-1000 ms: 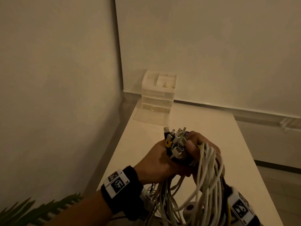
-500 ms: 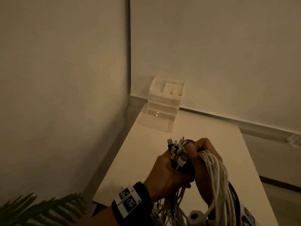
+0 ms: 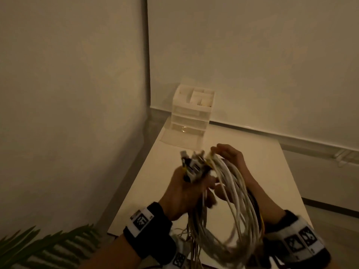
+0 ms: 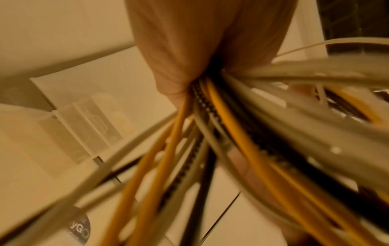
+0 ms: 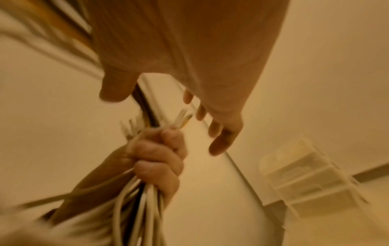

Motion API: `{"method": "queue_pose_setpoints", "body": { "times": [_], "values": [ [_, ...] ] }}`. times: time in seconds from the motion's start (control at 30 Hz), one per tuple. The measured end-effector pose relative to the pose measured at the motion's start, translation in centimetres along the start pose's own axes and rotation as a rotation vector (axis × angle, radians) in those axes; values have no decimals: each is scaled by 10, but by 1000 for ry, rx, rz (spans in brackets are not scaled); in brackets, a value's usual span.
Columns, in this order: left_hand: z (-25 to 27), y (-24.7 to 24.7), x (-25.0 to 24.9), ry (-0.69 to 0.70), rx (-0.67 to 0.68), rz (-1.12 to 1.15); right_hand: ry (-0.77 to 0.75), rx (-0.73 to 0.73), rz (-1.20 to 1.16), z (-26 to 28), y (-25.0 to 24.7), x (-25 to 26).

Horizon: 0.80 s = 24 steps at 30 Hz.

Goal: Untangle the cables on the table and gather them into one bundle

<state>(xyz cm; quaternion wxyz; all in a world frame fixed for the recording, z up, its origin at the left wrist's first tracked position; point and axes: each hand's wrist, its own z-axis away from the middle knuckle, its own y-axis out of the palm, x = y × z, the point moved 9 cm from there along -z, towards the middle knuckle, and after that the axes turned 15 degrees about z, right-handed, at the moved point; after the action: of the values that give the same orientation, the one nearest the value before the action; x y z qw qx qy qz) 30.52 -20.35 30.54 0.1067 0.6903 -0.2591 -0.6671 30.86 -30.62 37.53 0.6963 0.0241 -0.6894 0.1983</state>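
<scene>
A bundle of white, yellow and black cables [image 3: 235,202] hangs in a long loop above the white table [image 3: 252,152]. My left hand [image 3: 184,193] grips the bundle just below its cluster of connectors [image 3: 194,166]; the right wrist view shows that fist [image 5: 160,159] closed round the strands. My right hand [image 3: 232,158] is beside the connectors with straight fingers [image 5: 219,143]. The white loops run across its palm, between thumb and fingers. In the left wrist view the cables [image 4: 221,133] fan out, blurred, from under the left palm. The loop's lower end is cut off by the frame.
A white desk organizer [image 3: 192,109] with clear drawers stands at the table's far left corner against the wall. Green plant leaves [image 3: 48,247] reach in at the lower left, beyond the table's left edge. Floor lies to the right of the table.
My right hand has let go of the bundle near the connectors and straightened its fingers. The loop has swung out to the right. The left hand keeps its grip.
</scene>
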Motion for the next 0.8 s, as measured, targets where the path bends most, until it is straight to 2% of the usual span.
{"method": "queue_pose_setpoints", "body": {
  "times": [0.03, 0.07, 0.1, 0.17, 0.2, 0.23, 0.3, 0.43, 0.5, 0.63, 0.67, 0.77, 0.8],
  "values": [
    [-3, -13, -7, 34, -84, 15, -19, 0, 55, 4, 1, -13],
    [-7, -23, -11, 49, -140, 45, -80, 59, 83, 10, 4, -34],
    [-10, -30, -15, 63, -182, 90, -78, 96, 50, 14, 3, -55],
    [-18, -36, -20, 108, -253, 167, 47, 177, 41, 12, 14, -89],
    [-22, -40, -21, 124, -317, 177, 51, 258, 49, 14, 31, -102],
    [-25, -42, -23, 131, -385, 185, 53, 315, 11, 13, 48, -106],
    [-27, -38, -27, 142, -479, 226, 58, 320, -7, 9, 68, -101],
    [-31, -28, -41, 169, -505, 239, -105, 59, 184, -11, 59, -66],
    [-32, -26, -46, 182, -495, 211, -112, -29, 48, -16, 59, -57],
    [-33, -26, -56, 214, -478, 74, 104, 10, -90, -15, 75, -76],
    [-32, -28, -59, 231, -489, 29, 115, 37, -88, -12, 75, -77],
    [-28, -33, -71, 300, -505, -49, -5, 144, -119, -4, 70, -71],
    [-26, -36, -74, 321, -512, -60, -34, 166, -197, -1, 65, -71]
  ]
}}
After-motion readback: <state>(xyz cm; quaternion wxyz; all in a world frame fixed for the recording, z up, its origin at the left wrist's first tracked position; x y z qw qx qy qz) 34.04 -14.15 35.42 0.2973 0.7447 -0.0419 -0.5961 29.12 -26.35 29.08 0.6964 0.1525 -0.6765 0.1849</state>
